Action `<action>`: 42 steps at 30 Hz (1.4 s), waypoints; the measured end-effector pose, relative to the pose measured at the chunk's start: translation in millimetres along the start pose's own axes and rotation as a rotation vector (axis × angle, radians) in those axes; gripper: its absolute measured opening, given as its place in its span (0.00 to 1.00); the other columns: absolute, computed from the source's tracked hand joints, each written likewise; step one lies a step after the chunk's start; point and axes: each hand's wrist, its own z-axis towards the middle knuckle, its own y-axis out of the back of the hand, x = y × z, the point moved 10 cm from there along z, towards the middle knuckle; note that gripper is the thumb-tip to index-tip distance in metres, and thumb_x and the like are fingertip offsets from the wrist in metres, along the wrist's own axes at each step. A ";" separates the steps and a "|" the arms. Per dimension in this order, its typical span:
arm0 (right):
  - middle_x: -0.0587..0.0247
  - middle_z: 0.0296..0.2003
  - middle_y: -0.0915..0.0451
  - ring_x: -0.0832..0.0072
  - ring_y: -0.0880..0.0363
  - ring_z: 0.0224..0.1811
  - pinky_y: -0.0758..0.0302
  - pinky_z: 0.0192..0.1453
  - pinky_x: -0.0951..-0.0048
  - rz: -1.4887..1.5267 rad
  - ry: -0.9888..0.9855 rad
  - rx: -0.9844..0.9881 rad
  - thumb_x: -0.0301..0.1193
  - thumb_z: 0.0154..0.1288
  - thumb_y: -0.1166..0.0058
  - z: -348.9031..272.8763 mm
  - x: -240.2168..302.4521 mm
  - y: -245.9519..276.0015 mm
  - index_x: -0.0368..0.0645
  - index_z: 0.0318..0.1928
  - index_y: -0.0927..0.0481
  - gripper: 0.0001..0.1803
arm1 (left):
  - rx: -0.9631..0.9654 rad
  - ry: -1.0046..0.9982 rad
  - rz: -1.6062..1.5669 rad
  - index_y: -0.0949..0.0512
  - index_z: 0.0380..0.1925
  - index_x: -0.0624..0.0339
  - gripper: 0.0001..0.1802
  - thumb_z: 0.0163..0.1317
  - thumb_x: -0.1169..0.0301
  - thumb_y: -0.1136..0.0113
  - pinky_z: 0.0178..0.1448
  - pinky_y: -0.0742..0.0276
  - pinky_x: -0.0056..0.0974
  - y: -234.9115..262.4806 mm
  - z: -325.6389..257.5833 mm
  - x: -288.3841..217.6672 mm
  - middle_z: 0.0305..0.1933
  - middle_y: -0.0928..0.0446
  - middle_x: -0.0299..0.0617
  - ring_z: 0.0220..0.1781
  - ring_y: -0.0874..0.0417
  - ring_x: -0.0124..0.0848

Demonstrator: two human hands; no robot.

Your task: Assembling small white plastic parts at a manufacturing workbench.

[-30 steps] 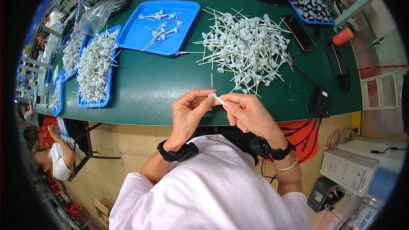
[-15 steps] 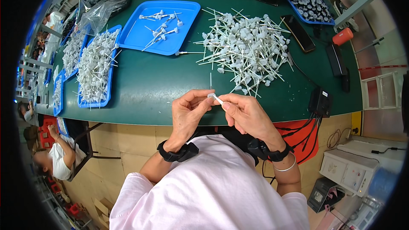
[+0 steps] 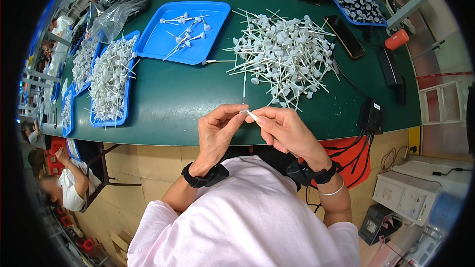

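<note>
Hands pinched together on one small white stick (image 3: pixel 251 115), left hand (image 3: pixel 217 131) and right hand (image 3: pixel 284 129), just below the stick pile (image 3: pixel 282 54) on the bench (image 3: pixel 173 99).

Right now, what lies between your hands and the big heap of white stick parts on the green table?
In the head view, only bare green table separates the hands, pinching one white stick, from the heap.

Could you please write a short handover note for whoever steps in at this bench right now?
Left hand and right hand together pinch one small white stick part over the near edge of the green table.
Loose pile of white stick parts lies just beyond the hands.
A few parts lie in the blue tray; a fuller tray sits left of it.
Most of the pile remains.
</note>
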 end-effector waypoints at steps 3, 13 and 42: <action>0.72 0.16 0.30 0.91 0.39 0.10 0.44 0.12 0.86 0.081 -0.021 0.040 0.35 0.78 0.57 0.4 -3.8 -1.9 0.35 0.51 0.22 0.16 | 0.001 -0.006 0.017 0.17 0.47 0.64 0.11 0.64 0.81 0.39 0.45 0.22 0.26 2.2 -0.3 0.7 0.39 0.16 0.41 0.41 0.17 0.23; 0.69 0.15 0.28 0.86 0.35 0.11 0.39 0.14 0.79 -0.070 -0.035 0.005 0.36 0.78 0.57 -4.8 5.8 -1.0 0.35 0.48 0.21 0.17 | 0.048 0.075 0.047 0.18 0.48 0.65 0.12 0.65 0.78 0.38 0.45 0.20 0.27 -1.4 1.3 -0.5 0.40 0.15 0.43 0.41 0.15 0.25; 0.49 0.29 0.20 0.52 0.20 0.27 0.26 0.26 0.56 -0.959 0.433 -0.360 0.26 0.68 0.48 -29.3 55.2 -17.6 0.35 0.48 0.26 0.10 | -0.003 0.120 -0.074 0.19 0.44 0.67 0.10 0.64 0.77 0.37 0.42 0.19 0.28 -1.9 5.5 11.2 0.35 0.16 0.42 0.36 0.15 0.25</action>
